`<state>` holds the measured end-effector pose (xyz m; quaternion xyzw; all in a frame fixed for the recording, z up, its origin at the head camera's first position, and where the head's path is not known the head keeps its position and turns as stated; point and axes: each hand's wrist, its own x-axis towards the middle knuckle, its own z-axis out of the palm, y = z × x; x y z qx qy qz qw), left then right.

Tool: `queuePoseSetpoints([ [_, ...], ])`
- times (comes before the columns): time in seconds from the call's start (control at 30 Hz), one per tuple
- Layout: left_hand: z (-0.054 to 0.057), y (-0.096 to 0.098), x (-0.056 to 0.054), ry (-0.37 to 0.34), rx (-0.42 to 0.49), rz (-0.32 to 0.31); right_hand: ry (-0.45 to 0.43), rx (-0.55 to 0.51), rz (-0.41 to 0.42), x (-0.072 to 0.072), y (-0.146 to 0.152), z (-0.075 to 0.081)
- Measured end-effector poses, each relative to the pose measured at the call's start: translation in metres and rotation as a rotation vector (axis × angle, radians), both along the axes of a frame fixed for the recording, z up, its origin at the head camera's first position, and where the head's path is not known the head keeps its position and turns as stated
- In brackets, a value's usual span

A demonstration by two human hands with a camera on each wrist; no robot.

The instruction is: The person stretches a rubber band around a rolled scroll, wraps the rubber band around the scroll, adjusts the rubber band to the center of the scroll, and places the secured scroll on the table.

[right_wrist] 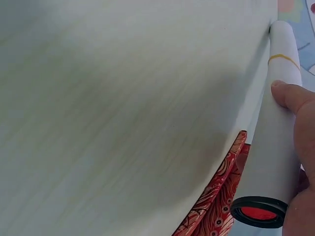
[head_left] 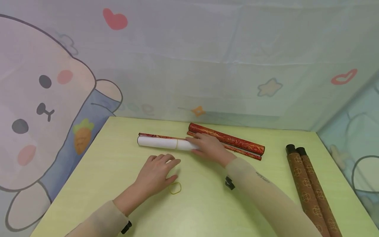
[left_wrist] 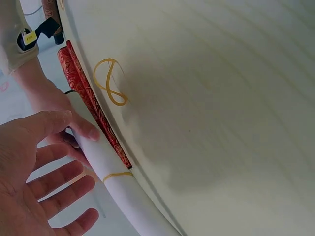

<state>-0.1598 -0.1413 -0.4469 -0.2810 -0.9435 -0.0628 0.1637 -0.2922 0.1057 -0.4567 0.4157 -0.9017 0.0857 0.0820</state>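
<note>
The right hand (head_left: 211, 148) is clamped round a long white cylindrical roll (head_left: 157, 143) with a black-rimmed end, near the far edge of the pale yellow desk (head_left: 88, 184); a thin yellow elastic band (head_left: 177, 144) circles the roll. The left hand (head_left: 157, 172) hovers nearer the person, fingers spread apart, beside a loose, twisted yellow elastic loop (left_wrist: 109, 90). A red-and-gold patterned roll (head_left: 228, 136) lies behind the right hand; two brown, gold-flowered, black-ended tubes (head_left: 305, 184) lie at the right

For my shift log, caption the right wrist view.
Right hand holds a yellow-banded white roll beside a red roll.
</note>
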Motion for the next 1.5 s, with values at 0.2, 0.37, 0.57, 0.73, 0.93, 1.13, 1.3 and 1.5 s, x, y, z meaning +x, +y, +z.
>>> queuePoseSetpoints([
  [0.2, 0.0, -0.001, 0.001, 0.004, 0.007, -0.01, -0.073, 0.04, -0.037, -0.008, -0.004, -0.003],
  [0.37, 0.001, -0.002, 0.002, -0.002, 0.007, -0.009, -0.078, 0.075, -0.04, -0.009, -0.004, -0.005],
  [0.57, 0.003, -0.003, 0.002, -0.005, 0.008, -0.018, -0.059, 0.106, -0.041, -0.009, -0.003, -0.004],
  [0.73, 0.002, -0.004, 0.001, 0.002, 0.012, -0.03, -0.09, 0.115, -0.058, -0.006, 0.001, 0.001],
  [0.93, 0.002, -0.003, 0.001, 0.005, 0.008, -0.053, -0.107, 0.148, -0.065, -0.001, 0.006, 0.009],
  [1.13, 0.003, -0.002, 0.001, -0.018, -0.015, -0.085, -0.069, 0.16, -0.046, 0.007, 0.014, 0.026],
  [1.3, 0.002, -0.001, 0.0, -0.06, -0.046, -0.122, -0.055, 0.158, -0.024, 0.021, 0.028, 0.04],
  [1.5, 0.0, 0.0, -0.002, -0.069, -0.1, -0.164, -0.061, 0.147, -0.045, 0.039, 0.053, 0.052],
])
